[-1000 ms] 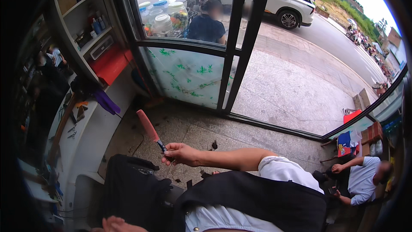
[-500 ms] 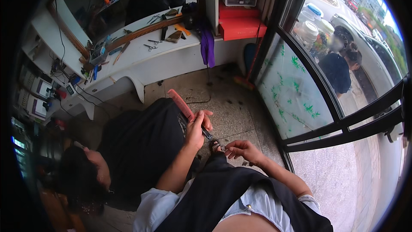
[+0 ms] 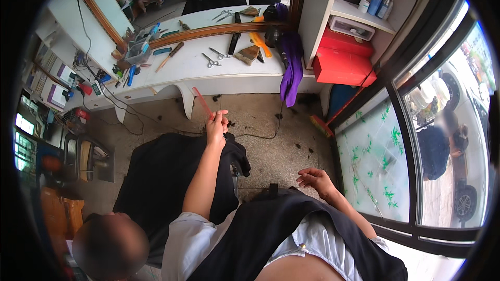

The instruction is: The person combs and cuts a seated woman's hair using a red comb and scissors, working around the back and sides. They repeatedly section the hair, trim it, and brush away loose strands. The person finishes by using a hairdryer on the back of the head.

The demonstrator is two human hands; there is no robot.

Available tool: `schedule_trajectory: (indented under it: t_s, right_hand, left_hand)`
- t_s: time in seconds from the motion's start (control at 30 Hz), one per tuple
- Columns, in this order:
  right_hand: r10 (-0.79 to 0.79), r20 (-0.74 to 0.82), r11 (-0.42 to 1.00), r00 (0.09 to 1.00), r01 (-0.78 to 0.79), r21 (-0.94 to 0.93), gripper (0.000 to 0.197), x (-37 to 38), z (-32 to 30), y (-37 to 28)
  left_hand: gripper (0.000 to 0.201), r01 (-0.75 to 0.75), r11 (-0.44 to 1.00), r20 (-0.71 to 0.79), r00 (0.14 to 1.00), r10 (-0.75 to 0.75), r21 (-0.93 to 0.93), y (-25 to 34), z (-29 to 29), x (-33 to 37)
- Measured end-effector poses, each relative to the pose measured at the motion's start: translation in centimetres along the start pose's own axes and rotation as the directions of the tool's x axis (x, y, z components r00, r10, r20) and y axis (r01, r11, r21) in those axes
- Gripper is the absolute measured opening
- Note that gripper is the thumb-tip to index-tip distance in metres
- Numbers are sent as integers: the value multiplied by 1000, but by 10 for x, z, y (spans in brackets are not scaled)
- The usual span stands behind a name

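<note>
A pink-red comb (image 3: pixel 202 101) sticks up from my left hand (image 3: pixel 216 129), whose fingers are closed around its lower end. That hand is stretched out past a seated person under a black cape (image 3: pixel 172 174). The person's head (image 3: pixel 110 245) is at the lower left, well away from the comb. My right hand (image 3: pixel 319 181) hovers over the floor to the right, its fingers loosely bent and apart, with nothing visible in them. A black apron (image 3: pixel 271 229) covers my front.
On the white counter (image 3: pixel 179 70) lie scissors (image 3: pixel 211 61), a black clipper (image 3: pixel 234 43), an orange comb (image 3: pixel 259 44) and a purple cloth (image 3: pixel 291 67). Red boxes (image 3: pixel 344 65) fill a shelf beside the mirror. A glass door (image 3: pixel 372 161) bounds the right, a broom (image 3: pixel 321 126) near it. A cord crosses the hair-strewn floor.
The view has shifted, with more counter showing. My left hand has moved farther out toward the counter with the comb. My right hand's fingers have loosened.
</note>
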State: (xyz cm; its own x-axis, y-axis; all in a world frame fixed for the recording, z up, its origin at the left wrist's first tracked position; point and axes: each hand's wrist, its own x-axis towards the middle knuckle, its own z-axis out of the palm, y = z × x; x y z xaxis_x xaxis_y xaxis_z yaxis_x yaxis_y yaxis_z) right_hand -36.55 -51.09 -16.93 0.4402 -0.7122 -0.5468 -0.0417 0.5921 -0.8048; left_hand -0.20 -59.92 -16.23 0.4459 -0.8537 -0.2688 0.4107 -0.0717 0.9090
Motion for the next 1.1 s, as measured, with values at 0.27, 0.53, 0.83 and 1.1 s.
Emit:
schedule_trajectory:
  t_s: [0.27, 0.53, 0.83, 1.1]
  right_hand:
    - [70, -135, 997, 988, -65, 44, 19, 78, -107, -26]
    - [137, -280, 990, 950, -123, 65, 19, 134, -178, -54]
    - [125, -473, 990, 872, -143, -2, 24, 158, -135, -91]
    - [157, -533, 986, 831, -164, 35, 27, 158, -105, -77]
  left_hand:
    - [15, 66, 965, -252, 968, 0, 255, -10, 39, 159]
    - [16, 122, 703, -377, 900, 220, 700, -9, 30, 329]
    - [29, 201, 277, -273, 928, 252, 940, -27, 19, 492]
    - [20, 308, 129, -328, 929, 174, 943, -40, 46, 541]
